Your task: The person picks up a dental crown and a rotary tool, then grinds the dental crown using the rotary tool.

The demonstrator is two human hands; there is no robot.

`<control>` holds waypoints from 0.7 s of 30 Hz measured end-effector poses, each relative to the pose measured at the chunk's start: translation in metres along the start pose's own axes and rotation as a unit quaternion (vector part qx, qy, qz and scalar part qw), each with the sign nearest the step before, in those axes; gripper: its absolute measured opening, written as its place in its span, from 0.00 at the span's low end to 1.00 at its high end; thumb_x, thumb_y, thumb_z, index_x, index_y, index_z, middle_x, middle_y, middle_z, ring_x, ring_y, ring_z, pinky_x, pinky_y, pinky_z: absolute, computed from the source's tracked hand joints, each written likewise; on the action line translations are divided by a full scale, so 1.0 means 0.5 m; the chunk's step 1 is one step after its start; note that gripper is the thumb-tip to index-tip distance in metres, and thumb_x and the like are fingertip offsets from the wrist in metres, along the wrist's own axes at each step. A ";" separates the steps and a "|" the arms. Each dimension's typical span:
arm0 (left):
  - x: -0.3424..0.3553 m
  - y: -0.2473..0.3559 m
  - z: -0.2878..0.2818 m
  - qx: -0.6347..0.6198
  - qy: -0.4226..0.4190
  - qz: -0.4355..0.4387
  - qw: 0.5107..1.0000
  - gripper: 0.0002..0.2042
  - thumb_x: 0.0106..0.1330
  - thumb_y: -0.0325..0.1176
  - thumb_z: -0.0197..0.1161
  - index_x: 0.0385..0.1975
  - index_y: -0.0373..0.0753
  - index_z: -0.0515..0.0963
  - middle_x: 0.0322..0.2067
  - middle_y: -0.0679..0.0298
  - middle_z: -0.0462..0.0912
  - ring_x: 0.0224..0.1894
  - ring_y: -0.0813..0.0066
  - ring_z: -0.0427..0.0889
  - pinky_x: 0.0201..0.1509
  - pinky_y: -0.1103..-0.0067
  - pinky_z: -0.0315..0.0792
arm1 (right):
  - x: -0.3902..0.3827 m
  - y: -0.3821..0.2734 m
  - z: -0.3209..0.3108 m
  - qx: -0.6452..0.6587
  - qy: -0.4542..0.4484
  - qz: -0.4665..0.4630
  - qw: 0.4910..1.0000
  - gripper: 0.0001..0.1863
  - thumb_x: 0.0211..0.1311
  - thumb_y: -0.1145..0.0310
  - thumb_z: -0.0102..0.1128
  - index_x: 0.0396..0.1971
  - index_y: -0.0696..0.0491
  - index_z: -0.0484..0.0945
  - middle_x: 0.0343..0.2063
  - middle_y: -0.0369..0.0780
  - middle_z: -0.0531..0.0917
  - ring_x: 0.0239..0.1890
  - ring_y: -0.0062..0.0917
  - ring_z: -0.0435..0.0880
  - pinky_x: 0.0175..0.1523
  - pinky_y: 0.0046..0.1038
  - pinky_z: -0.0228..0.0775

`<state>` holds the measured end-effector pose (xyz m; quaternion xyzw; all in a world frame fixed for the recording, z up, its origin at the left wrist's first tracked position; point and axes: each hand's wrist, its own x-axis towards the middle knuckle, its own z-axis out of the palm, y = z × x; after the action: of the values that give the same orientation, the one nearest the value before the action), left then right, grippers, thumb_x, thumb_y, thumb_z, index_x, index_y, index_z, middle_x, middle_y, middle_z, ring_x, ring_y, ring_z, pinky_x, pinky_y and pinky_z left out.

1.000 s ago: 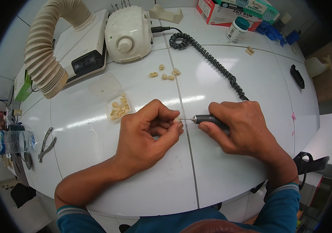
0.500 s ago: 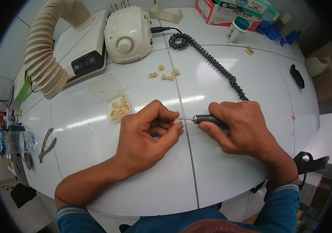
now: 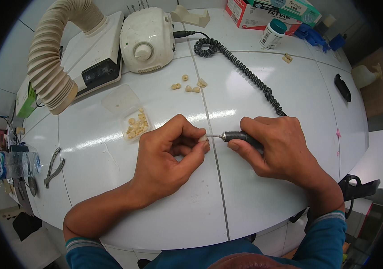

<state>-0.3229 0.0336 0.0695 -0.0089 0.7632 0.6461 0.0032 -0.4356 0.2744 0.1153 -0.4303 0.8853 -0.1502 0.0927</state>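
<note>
Thumb and forefinger of my left hand (image 3: 162, 159) pinch a small whitish dental crown (image 3: 203, 139) at the middle of the table. My right hand (image 3: 281, 148) is closed around a black rotary handpiece (image 3: 238, 136). Its thin metal bur points left and meets the crown or lies right beside it; the fingertips partly hide the contact. From the handpiece a black coiled cord (image 3: 249, 74) runs back to the cream control unit (image 3: 147, 39). Left of my left hand, an open clear plastic box (image 3: 150, 124) holds several yellowish tooth-shaped pieces.
Several loose tooth pieces (image 3: 192, 89) lie beyond my hands. A ribbed suction hose (image 3: 43, 62) arches at the back left; pliers (image 3: 54, 168) lie at the left. A white bottle with a green cap (image 3: 273, 35) and a red box (image 3: 249, 18) stand at the back right.
The crown and my left fingertips have shifted very slightly left and the crown looks turned a little. My right hand keeps nearly the same place.
</note>
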 end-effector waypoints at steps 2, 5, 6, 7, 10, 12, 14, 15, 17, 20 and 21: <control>0.000 0.005 0.001 0.000 0.002 -0.015 1.000 0.06 0.76 0.18 0.68 0.48 0.28 0.78 0.45 0.54 0.89 0.50 0.69 0.95 0.53 0.81 0.90 | -0.001 0.001 0.000 -0.001 0.001 -0.003 1.000 0.24 0.76 0.47 0.68 0.29 0.53 0.83 0.18 0.41 0.83 0.16 0.39 0.81 0.24 0.42 0.66; 0.000 0.001 0.000 -0.008 -0.002 -0.024 1.000 0.06 0.76 0.18 0.67 0.48 0.28 0.78 0.44 0.54 0.89 0.50 0.69 0.95 0.54 0.81 0.90 | 0.000 0.001 0.003 0.000 0.002 -0.003 1.000 0.24 0.76 0.47 0.68 0.28 0.53 0.83 0.18 0.41 0.83 0.16 0.39 0.81 0.24 0.41 0.66; 0.000 0.001 0.000 -0.008 -0.002 -0.025 1.000 0.06 0.76 0.18 0.67 0.48 0.28 0.78 0.44 0.54 0.89 0.50 0.69 0.95 0.54 0.81 0.90 | 0.001 0.001 0.003 0.002 0.004 0.000 1.000 0.24 0.76 0.47 0.68 0.28 0.53 0.83 0.18 0.41 0.83 0.16 0.39 0.81 0.24 0.42 0.66; 0.000 0.002 0.000 -0.004 -0.001 -0.025 1.000 0.06 0.76 0.18 0.68 0.48 0.28 0.78 0.44 0.54 0.89 0.50 0.69 0.95 0.54 0.81 0.90 | 0.001 0.001 0.003 0.002 0.004 0.000 1.000 0.24 0.76 0.47 0.68 0.28 0.53 0.83 0.18 0.41 0.83 0.16 0.39 0.81 0.24 0.42 0.66; 0.001 0.006 0.001 -0.001 0.000 -0.023 1.000 0.07 0.76 0.18 0.68 0.48 0.28 0.78 0.44 0.54 0.89 0.50 0.69 0.95 0.54 0.81 0.91 | 0.001 0.002 0.000 -0.002 -0.001 -0.004 1.000 0.24 0.76 0.47 0.68 0.28 0.54 0.83 0.17 0.41 0.83 0.16 0.39 0.81 0.24 0.42 0.66; 0.000 0.006 0.001 0.001 0.000 -0.021 1.000 0.07 0.76 0.18 0.68 0.48 0.28 0.78 0.44 0.54 0.89 0.50 0.69 0.95 0.55 0.80 0.91 | 0.001 0.001 0.002 -0.002 0.007 -0.006 1.000 0.25 0.76 0.47 0.68 0.28 0.54 0.83 0.17 0.41 0.83 0.16 0.39 0.81 0.24 0.42 0.66; 0.000 0.001 0.001 0.001 0.000 -0.017 1.000 0.07 0.77 0.19 0.68 0.48 0.29 0.78 0.44 0.55 0.89 0.50 0.69 0.95 0.52 0.81 0.91 | 0.002 0.001 -0.001 0.000 0.001 -0.004 1.000 0.25 0.76 0.46 0.68 0.28 0.54 0.83 0.17 0.41 0.83 0.16 0.39 0.81 0.24 0.42 0.66; 0.000 0.003 0.001 0.000 0.000 -0.017 1.000 0.07 0.77 0.19 0.68 0.48 0.29 0.78 0.44 0.55 0.89 0.50 0.69 0.95 0.52 0.81 0.91 | 0.002 0.001 -0.002 0.002 -0.005 -0.002 1.000 0.25 0.76 0.46 0.68 0.28 0.54 0.83 0.18 0.41 0.83 0.16 0.40 0.81 0.24 0.42 0.67; 0.000 0.009 0.001 -0.013 -0.001 -0.035 0.999 0.06 0.77 0.20 0.68 0.48 0.29 0.78 0.44 0.55 0.89 0.50 0.69 0.95 0.49 0.82 0.90 | 0.001 0.001 0.000 0.003 -0.003 -0.002 1.000 0.25 0.77 0.46 0.67 0.28 0.54 0.83 0.18 0.41 0.83 0.16 0.40 0.81 0.24 0.42 0.67; -0.002 0.004 0.002 -0.015 -0.001 -0.028 0.999 0.06 0.78 0.21 0.68 0.49 0.30 0.78 0.45 0.56 0.89 0.50 0.69 0.95 0.46 0.82 0.89 | 0.001 0.002 0.000 0.004 -0.004 -0.003 1.000 0.25 0.77 0.46 0.67 0.28 0.54 0.83 0.18 0.41 0.83 0.16 0.40 0.82 0.24 0.42 0.67; -0.002 0.005 0.002 -0.015 -0.001 -0.028 0.999 0.06 0.78 0.21 0.68 0.49 0.30 0.78 0.45 0.56 0.89 0.50 0.69 0.95 0.46 0.82 0.89 | 0.001 0.002 -0.001 0.003 -0.006 -0.005 1.000 0.25 0.77 0.46 0.67 0.28 0.54 0.83 0.18 0.41 0.84 0.16 0.40 0.82 0.24 0.42 0.67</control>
<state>-0.3221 0.0350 0.0718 -0.0301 0.7526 0.6575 0.0222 -0.4368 0.2745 0.1152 -0.4350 0.8822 -0.1509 0.0982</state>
